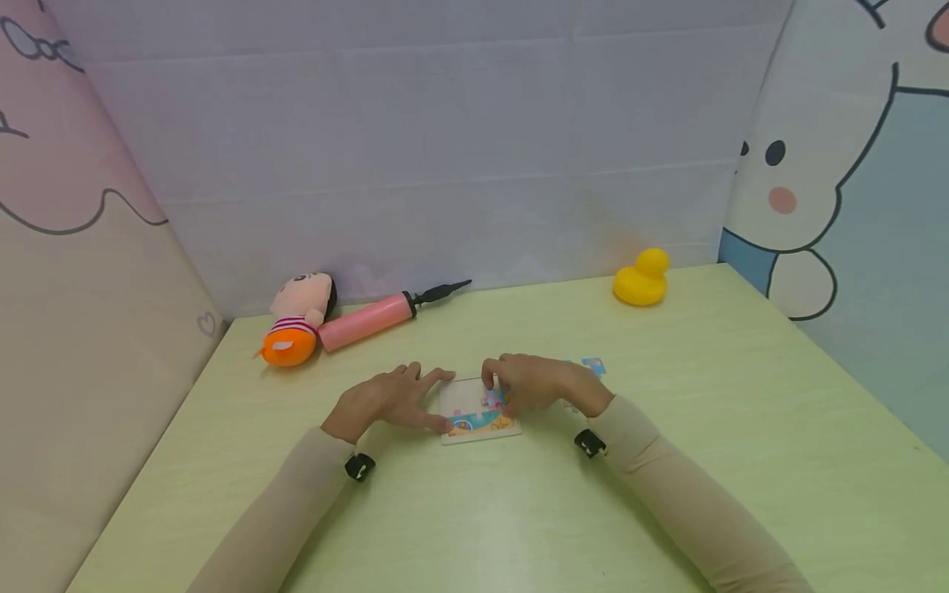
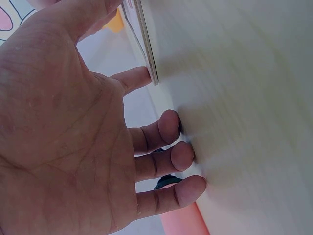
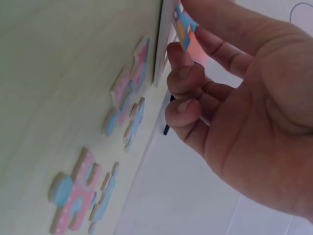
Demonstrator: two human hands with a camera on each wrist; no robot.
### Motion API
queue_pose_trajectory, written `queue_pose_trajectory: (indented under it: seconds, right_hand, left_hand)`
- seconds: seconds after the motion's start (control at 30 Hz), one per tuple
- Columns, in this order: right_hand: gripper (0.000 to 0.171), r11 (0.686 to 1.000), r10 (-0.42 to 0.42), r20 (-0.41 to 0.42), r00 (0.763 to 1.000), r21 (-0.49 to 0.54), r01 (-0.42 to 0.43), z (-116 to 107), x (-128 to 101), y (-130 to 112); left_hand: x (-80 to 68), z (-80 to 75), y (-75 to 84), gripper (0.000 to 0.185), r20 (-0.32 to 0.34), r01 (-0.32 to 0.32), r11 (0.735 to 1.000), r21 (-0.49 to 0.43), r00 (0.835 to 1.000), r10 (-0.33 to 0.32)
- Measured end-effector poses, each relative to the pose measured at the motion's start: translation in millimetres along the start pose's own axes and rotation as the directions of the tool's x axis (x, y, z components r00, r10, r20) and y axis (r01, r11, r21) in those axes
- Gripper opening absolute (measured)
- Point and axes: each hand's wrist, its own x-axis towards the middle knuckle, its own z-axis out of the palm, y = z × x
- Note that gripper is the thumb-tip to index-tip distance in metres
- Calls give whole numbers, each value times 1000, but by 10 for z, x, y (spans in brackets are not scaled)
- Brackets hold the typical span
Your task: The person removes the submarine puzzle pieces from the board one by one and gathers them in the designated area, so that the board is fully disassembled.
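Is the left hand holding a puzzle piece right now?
No. In the left wrist view the left hand holds nothing: its straight fingertips press on the table beside the puzzle board.

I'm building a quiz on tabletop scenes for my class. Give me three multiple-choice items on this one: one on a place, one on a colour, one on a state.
1. Where does the rubber duck sit?
A. far right of the table, near the back wall
B. beside the doll
C. on the puzzle board

2. What colour is the air pump?
A. green
B. pink
C. black all over

3. What is the right hand doing?
A. lying flat and empty
B. gripping the duck
C. pinching a puzzle piece at the puzzle board

Answers: 1 A, the head view shows it alone by the wall. 2 B, its barrel is pink. 3 C, the right wrist view shows fingertips on the piece.
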Motion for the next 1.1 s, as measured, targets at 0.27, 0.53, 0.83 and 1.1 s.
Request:
queue_pose_trajectory:
  seconds: [0.27,0.53,0.83,1.1]
  right_hand:
    - [21,990,-47,20,999,136,44,-43,-47,46]
    - [23,978,-109,33,994,185,101,-88,-107,81]
    - [25,982,-94,32,995,170,87,-161,-171,120]
    - [24,984,-133,50,990,128,126,-220,-183,186]
  left_hand:
    - [10,10,-4,88,2,13,1000,-3,1000,-13]
    - [30,24,-18,88,-7,14,1000,11,1000,-14]
    - [24,17,-14,88,-6,11,1000,9,1000,-11]
    - [26,20,-24,87,-14,10,1000,12,1000,-10]
